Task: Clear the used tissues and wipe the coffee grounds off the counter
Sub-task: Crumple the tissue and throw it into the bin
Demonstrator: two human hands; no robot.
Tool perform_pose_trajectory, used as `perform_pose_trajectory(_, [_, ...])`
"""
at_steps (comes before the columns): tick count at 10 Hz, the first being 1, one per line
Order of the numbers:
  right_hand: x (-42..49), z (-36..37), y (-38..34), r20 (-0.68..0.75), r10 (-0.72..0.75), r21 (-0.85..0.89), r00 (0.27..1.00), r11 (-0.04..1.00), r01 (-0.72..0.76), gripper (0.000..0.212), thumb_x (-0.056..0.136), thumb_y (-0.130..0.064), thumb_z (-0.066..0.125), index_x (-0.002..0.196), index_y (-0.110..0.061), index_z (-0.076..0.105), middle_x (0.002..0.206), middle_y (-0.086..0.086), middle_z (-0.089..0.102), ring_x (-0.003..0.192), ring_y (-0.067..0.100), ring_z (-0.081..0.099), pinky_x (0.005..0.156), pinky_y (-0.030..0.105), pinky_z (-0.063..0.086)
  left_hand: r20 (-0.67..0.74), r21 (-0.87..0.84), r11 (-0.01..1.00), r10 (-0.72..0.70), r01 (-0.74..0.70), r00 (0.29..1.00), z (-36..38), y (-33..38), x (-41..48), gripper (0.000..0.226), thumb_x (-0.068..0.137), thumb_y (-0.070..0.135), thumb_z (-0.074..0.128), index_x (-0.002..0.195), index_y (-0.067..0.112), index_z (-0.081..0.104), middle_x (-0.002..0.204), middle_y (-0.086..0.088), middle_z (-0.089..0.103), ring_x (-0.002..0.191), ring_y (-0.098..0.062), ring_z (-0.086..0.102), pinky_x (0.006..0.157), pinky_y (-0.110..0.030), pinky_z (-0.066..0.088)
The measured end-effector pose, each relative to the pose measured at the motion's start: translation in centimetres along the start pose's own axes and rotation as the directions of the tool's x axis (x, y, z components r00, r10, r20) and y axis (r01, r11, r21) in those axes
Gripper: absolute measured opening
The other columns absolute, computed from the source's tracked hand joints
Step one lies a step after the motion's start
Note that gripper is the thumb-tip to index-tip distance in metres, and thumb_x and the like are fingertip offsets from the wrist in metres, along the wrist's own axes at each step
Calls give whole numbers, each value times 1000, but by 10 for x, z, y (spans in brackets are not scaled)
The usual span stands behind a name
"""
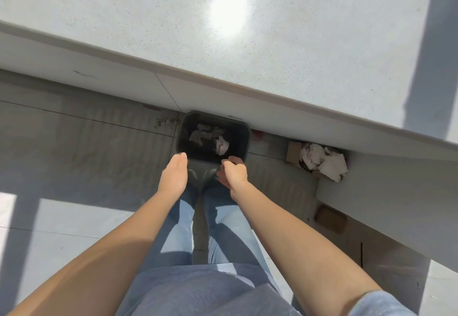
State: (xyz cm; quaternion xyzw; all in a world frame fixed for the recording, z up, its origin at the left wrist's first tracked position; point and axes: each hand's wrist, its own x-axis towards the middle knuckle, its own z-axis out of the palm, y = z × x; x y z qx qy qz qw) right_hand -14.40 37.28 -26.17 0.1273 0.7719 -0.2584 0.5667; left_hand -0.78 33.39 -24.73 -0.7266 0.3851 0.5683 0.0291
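Observation:
A dark bin (238,139) stands on the floor against the counter base, with crumpled white tissues (210,137) lying inside it. My left hand (174,174) hovers flat at the bin's near left corner, fingers together and extended, holding nothing. My right hand (233,172) hangs at the bin's near right rim with fingers loosely curled and nothing visible in them. The speckled white counter (272,43) fills the upper view, bare here, with a bright glare spot. Brown grounds (167,122) are scattered on the floor left of the bin.
A cardboard box (295,153) stuffed with crumpled paper (324,160) sits on the floor to the right, under the counter edge. A small brown cardboard piece (330,219) lies nearer me. Grey tiled floor (74,154) spreads left; my legs in jeans stand behind the bin.

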Motion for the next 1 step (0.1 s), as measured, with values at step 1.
perform_pose_trajectory(1, [-12, -4, 13, 46, -121, -201, 992, 971, 128, 38, 93, -22, 50, 131, -21, 48, 106, 1, 61, 106, 23, 60, 99, 40, 49, 4, 136, 989, 65, -65, 998, -3, -2, -12, 48, 99, 41, 23, 135, 19, 45, 138, -8, 51, 124, -30, 46, 105, -41, 32])
